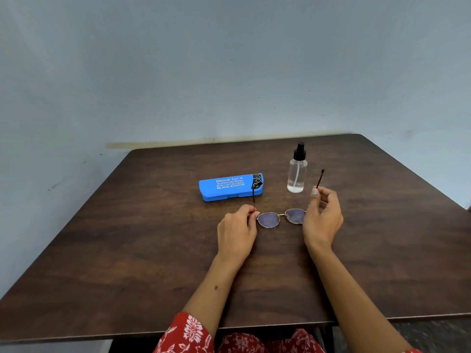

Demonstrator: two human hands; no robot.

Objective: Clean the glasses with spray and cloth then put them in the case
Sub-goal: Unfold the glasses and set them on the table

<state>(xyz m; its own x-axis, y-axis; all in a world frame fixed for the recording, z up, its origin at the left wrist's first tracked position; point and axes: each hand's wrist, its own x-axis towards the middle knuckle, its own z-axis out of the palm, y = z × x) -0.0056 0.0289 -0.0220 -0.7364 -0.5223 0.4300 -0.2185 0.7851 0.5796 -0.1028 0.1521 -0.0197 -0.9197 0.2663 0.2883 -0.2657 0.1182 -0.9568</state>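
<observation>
Centrally, glasses (281, 217) between 2 hands, left hand (237, 231) pinching one temple, right hand (322, 217) seemingly gripping the other

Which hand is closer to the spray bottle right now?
Right. The right hand sits just right of and below the spray bottle, holding the glasses; the left hand holds their other side, farther off.

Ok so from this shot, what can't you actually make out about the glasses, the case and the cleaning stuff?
All in the head view:
- Cleaning cloth: none visible; it may be inside the shut blue case, whose inside is hidden.
- Small print on the case lid: too small to read.
- Glasses hinges: covered by the left hand and right hand.
- Lens smudges: too small to judge.
- Spray bottle liquid level: clear on clear, hard to tell.
</observation>
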